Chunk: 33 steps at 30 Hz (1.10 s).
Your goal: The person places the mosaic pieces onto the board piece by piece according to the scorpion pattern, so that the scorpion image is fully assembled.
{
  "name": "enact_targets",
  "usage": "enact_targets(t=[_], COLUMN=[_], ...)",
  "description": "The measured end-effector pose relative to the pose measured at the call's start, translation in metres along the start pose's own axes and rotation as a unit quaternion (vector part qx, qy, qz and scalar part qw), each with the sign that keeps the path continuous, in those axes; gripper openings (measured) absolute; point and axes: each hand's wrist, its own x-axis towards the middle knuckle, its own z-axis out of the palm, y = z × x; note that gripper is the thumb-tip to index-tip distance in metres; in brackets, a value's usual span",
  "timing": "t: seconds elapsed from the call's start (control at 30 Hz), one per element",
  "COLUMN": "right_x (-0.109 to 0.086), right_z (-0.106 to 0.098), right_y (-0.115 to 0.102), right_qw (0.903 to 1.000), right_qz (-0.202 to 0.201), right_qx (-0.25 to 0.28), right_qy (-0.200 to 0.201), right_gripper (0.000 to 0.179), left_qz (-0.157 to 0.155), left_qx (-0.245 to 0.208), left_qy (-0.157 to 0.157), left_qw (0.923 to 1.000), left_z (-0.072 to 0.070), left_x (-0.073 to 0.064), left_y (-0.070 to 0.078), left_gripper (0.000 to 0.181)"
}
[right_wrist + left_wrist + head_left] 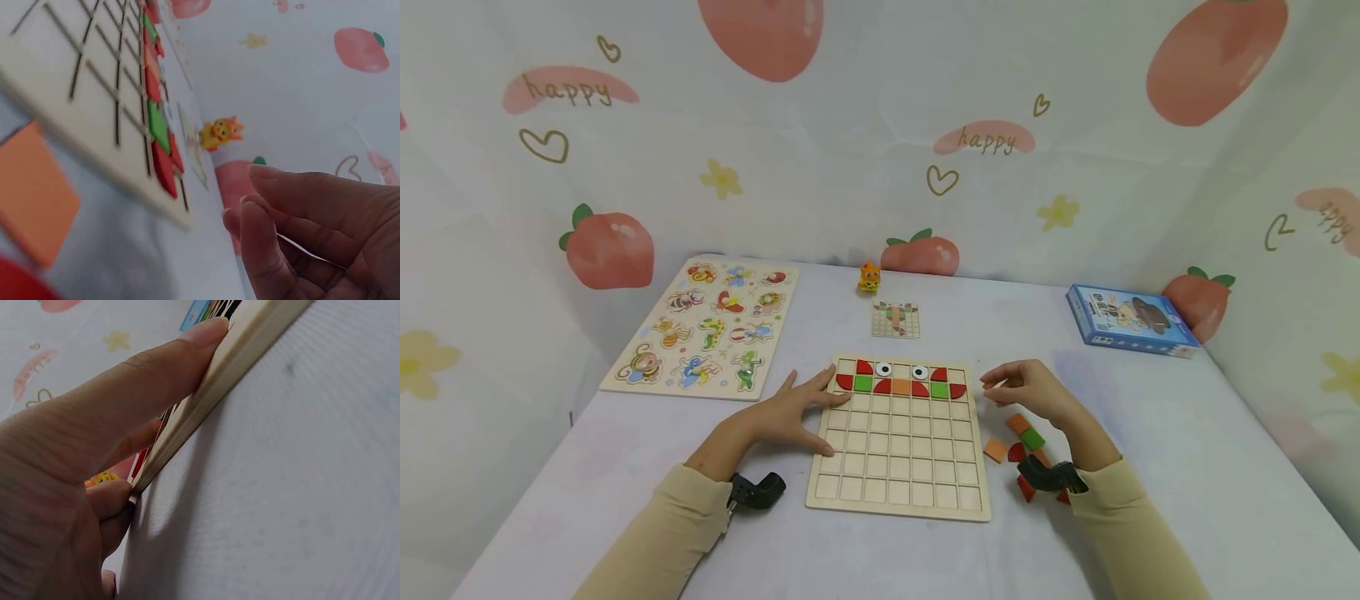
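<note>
A wooden grid board (pixel 895 446) lies mid-table, its top two rows partly filled with red, green and orange pieces and two round eye pieces (pixel 883 369). My left hand (pixel 786 412) rests on the board's left edge with fingers spread; in the left wrist view the thumb (pixel 169 365) lies on the rim. Just off the upper right corner hovers my right hand (pixel 1026 390), fingers loosely bent, with nothing between thumb and fingertips in the right wrist view. Below it lie loose pieces, among them an orange square (pixel 996 451) and a green square (pixel 1032 438).
A small pattern card (pixel 896 320) lies behind the board, with an orange toy figure (pixel 869 277) beyond it. An insect puzzle board (pixel 700 325) occupies the back left. At the back right sits a blue box (pixel 1133 319). A printed cloth hangs behind the table.
</note>
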Motion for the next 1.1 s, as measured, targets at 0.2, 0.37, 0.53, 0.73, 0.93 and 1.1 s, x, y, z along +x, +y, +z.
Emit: enact_targets(t=[0.2, 0.37, 0.53, 0.73, 0.93, 1.1], right_x=[-0.017, -0.029, -0.04, -0.047, -0.048, -0.048], right_z=[-0.008, -0.011, -0.013, -0.013, -0.014, -0.014], right_y=[0.014, 0.024, 0.031, 0.039, 0.047, 0.048], right_qw=[0.9995, 0.9984, 0.998, 0.9978, 0.9979, 0.9982], right_qz=[0.026, 0.05, 0.057, 0.061, 0.058, 0.049], right_qx=[-0.017, -0.026, -0.025, -0.026, -0.023, -0.029], right_qy=[0.006, 0.01, 0.005, -0.004, -0.017, -0.02], right_gripper=[0.035, 0.038, 0.038, 0.037, 0.032, 0.032], left_qz=[-0.003, -0.005, -0.003, -0.004, -0.008, -0.008], left_qx=[-0.004, -0.01, -0.011, -0.006, -0.01, -0.009], left_qy=[0.0, 0.0, 0.0, 0.0, 0.0, 0.0], left_qw=[1.0, 0.9999, 0.9999, 1.0, 0.9999, 0.9999], left_z=[-0.001, -0.001, 0.0, 0.001, 0.0, 0.001], left_x=[0.0, -0.001, 0.0, 0.001, 0.0, 0.0], left_y=[0.001, 0.002, 0.001, 0.0, 0.0, 0.0], left_gripper=[0.087, 0.087, 0.087, 0.087, 0.086, 0.086])
